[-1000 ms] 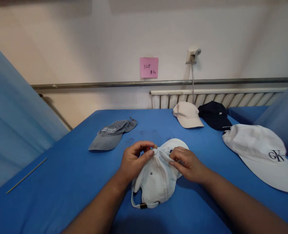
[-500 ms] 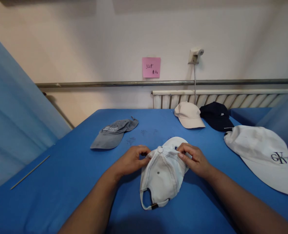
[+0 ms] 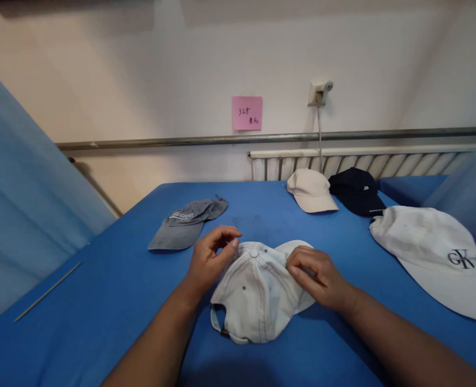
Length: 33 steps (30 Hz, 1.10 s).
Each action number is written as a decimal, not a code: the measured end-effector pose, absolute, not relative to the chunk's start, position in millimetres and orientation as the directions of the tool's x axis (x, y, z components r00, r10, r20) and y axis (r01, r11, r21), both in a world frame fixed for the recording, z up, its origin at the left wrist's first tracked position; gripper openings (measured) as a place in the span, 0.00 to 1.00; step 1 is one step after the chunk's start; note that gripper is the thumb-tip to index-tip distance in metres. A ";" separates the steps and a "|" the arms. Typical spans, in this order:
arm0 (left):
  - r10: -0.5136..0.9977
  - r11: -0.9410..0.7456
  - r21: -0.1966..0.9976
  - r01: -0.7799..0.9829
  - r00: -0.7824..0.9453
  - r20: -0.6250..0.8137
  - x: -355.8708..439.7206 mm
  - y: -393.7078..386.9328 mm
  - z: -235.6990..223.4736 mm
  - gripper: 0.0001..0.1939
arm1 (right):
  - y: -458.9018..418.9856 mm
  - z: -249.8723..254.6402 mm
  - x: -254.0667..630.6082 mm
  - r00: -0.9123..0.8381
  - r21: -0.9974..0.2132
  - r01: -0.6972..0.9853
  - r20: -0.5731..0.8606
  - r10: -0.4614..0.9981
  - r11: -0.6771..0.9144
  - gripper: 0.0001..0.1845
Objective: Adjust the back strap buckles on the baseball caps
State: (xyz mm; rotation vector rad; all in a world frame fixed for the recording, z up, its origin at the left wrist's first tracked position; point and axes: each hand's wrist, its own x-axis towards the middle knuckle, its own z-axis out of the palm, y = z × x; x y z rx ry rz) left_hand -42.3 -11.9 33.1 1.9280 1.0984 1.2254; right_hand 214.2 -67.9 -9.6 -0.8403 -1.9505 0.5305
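A white baseball cap (image 3: 248, 301) rests on the blue-covered table in front of me, its crown upright and its brim pointing away to the right. The back strap with a dark buckle faces the near left. My right hand (image 3: 316, 274) pinches the cap's front where crown meets brim, covering part of that area. At the far left side of the crown is my left hand (image 3: 213, 255), fingers curved and slightly apart from the thumb. Its fingertips are right beside the fabric, and no cloth shows between them.
A grey cap (image 3: 185, 223) lies at the back left. Beige (image 3: 312, 191) and navy caps (image 3: 354, 191) sit at the back right, with a larger white cap (image 3: 427, 236) nearer. A thin stick (image 3: 48, 292) lies left. Blue curtains (image 3: 32, 204) flank the table (image 3: 112, 301).
The white cap has turned, its back strap swinging left and its crown filling out. My left hand has let go of the crown and lifted slightly; my right hand still grips the front.
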 end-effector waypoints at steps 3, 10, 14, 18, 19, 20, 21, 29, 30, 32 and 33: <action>0.810 -0.580 0.749 0.320 0.323 0.490 -41.3 -21.3 39.0 0.07 | -59.5 -14.7 220.4 -0.219 -0.696 0.373 0.576 0.787 0.614 0.06; 0.761 -0.639 0.651 0.409 0.458 0.460 -44.6 -23.6 47.7 0.04 | -48.2 -21.7 224.4 -0.333 -0.676 0.471 0.459 0.824 0.567 0.10; 0.732 -0.665 0.613 0.427 0.537 0.420 -49.4 -22.0 56.1 0.03 | -48.2 -22.8 221.4 -0.308 -0.653 0.481 0.498 0.811 0.584 0.06; 0.707 -0.675 0.596 0.435 0.611 0.355 -51.3 -21.9 61.5 0.03 | -48.2 -22.9 221.0 -0.316 -0.628 0.517 0.491 0.812 0.581 0.13; 0.706 -0.674 0.594 0.438 0.620 0.343 -50.9 -22.0 61.9 0.03 | -48.2 -23.0 220.4 -0.320 -0.626 0.523 0.485 0.814 0.579 0.11; 0.706 -0.673 0.594 0.442 0.623 0.337 -50.3 -22.1 62.0 0.04 | -48.2 -23.2 219.5 -0.321 -0.625 0.525 0.482 0.815 0.577 0.09; 0.709 -0.670 0.594 0.444 0.620 0.336 -49.6 -22.0 61.7 0.04 | -48.3 -23.4 218.4 -0.320 -0.625 0.526 0.483 0.815 0.577 0.07; 0.727 -0.667 0.614 0.423 0.552 0.409 -54.3 -15.7 54.6 0.05 | -42.7 -28.7 214.9 -0.116 -0.749 0.412 0.522 0.845 0.519 0.03; 0.735 -0.663 0.614 0.428 0.526 0.427 -55.4 -14.1 53.2 0.05 | -40.6 -29.8 215.9 -0.033 -0.800 0.349 0.509 0.860 0.487 0.03; 0.753 -0.654 0.615 0.440 0.461 0.470 -55.7 -11.2 49.7 0.06 | -36.5 -31.8 217.6 0.105 -0.881 0.211 0.451 0.887 0.423 0.05; 0.759 -0.650 0.616 0.445 0.425 0.493 -54.8 -10.0 47.6 0.06 | -34.7 -32.7 218.1 0.155 -0.907 0.157 0.414 0.897 0.391 0.07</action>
